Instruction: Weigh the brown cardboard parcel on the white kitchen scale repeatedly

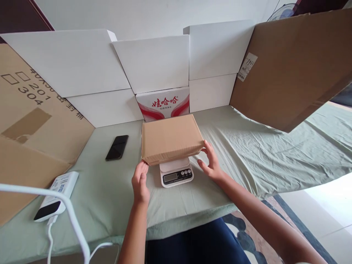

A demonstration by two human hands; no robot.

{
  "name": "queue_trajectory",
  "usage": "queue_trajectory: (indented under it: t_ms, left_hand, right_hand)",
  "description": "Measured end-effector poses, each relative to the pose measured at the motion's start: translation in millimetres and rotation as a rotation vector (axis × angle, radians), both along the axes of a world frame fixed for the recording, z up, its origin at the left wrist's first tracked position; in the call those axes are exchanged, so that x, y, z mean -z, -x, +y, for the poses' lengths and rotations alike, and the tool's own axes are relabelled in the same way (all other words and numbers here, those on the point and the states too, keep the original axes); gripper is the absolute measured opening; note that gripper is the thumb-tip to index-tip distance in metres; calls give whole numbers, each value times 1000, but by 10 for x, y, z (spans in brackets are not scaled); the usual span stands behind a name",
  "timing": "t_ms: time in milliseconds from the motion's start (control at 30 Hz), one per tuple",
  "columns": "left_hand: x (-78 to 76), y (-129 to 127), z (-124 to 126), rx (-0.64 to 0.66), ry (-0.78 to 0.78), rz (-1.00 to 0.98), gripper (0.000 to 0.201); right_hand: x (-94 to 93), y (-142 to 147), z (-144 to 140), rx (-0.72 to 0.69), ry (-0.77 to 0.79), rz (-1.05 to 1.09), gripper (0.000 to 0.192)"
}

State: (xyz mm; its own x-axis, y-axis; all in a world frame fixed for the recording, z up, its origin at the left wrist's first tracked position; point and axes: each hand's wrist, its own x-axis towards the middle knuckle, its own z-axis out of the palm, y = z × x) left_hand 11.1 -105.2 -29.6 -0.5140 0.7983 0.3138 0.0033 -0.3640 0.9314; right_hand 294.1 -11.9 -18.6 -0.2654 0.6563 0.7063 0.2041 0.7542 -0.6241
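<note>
A brown cardboard box [172,137] lies across the top of a white digital kitchen scale [177,178], covering most of its platform. At the box's front left corner, the fingers of my left hand [140,181] press against the lower edge. My right hand [210,161] has its fingertips curled on the front right corner, with its thumb lower and apart from the box. Between them the two hands hold the box. The scale's small display and round buttons face me; I cannot read any figure on the display. Whether the box rests fully on the scale is hidden.
Left of the box lies a black phone [117,147]. A white power strip [59,194] with a white cable [74,216] is at the near left. White boxes [154,66] line the back, with large cardboard panels [291,69] at the sides. Green cloth [231,146] covers the table.
</note>
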Motion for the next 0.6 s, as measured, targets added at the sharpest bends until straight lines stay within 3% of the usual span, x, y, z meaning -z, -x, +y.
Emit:
queue_trajectory:
  t_ms: [233, 600]
  left_hand:
    - [96, -31, -141, -33, 37, -35, 69]
    - [77, -34, -139, -29, 24, -30, 66]
  right_hand:
    - [-46, -19, -127, 22, -37, 0, 69]
    - [-68, -31, -131, 41, -21, -10, 67]
